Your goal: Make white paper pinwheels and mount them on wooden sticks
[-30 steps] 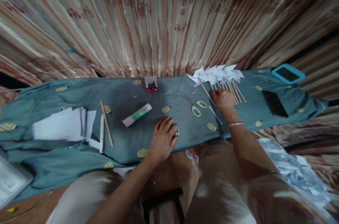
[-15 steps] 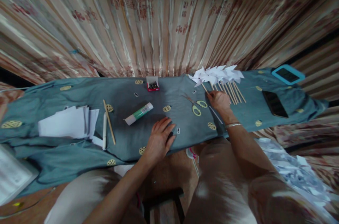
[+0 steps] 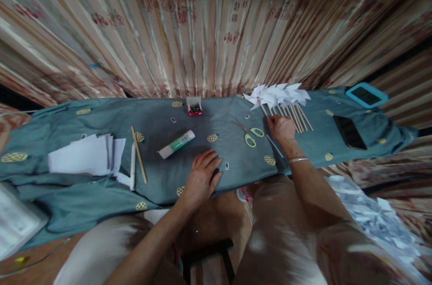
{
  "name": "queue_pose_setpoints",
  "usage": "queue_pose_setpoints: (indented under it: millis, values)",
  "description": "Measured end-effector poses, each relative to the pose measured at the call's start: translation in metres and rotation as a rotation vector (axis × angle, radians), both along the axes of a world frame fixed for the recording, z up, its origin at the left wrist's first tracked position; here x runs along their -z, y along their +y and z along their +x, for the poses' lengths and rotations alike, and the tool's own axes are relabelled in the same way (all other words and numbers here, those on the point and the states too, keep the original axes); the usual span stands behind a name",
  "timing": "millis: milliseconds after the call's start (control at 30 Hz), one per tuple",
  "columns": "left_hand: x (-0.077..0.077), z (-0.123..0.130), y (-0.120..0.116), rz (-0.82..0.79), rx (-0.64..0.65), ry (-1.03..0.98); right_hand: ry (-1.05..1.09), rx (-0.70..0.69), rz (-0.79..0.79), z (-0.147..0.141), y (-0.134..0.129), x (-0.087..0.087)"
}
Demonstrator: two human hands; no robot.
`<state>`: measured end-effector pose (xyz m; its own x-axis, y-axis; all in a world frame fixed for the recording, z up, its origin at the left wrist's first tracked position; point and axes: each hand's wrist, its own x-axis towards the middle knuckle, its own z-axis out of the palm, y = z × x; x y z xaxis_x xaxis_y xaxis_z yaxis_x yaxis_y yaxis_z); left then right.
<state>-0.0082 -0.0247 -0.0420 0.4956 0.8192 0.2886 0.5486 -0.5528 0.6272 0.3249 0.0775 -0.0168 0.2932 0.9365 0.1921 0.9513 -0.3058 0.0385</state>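
Right hand's fingers [image 3: 274,119] hidden among the pinwheel sticks [image 3: 297,116].

No text can be read for certain. The curtain [image 3: 209,24] at the far side carries reddish printed characters — too blurred to make out. The glue stick [image 3: 177,144] near the middle has a green label — its print is too small to read.

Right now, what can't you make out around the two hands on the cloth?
- Head view: the right hand covers the stick ends of the pinwheels; its grip is hidden.
- Head view: the palm of the left hand hides whatever lies under it on the cloth.
- Head view: contents of the small red box are too small to tell.
- Head view: the white thing is cut off by the left edge.
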Motion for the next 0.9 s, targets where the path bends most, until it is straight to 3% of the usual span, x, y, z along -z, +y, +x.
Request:
queue_pose_setpoints:
  millis: [267,433,500,667,800,900]
  values:
    - [0.001,0.001,-0.001,-0.016,0.002,0.069,-0.009,0.001,-0.019,0.002,0.001,0.004]
    - [-0.005,-0.001,-0.003,-0.062,0.011,0.067,-0.026,-0.022,0.067,-0.003,-0.004,-0.006]
    - [-0.008,-0.003,-0.003,-0.071,-0.003,0.045,-0.026,-0.033,0.114,-0.011,-0.005,-0.014]
    - [-0.017,-0.015,-0.010,-0.107,-0.042,-0.118,0.091,-0.242,0.235,-0.061,-0.014,-0.028]
    - [-0.040,-0.027,-0.024,-0.228,-0.089,-0.436,0.236,-0.388,0.289,-0.113,-0.031,-0.018]
    - [-0.079,-0.036,-0.041,-0.403,-0.144,-0.691,0.347,-0.421,0.229,-0.138,-0.042,-0.003]
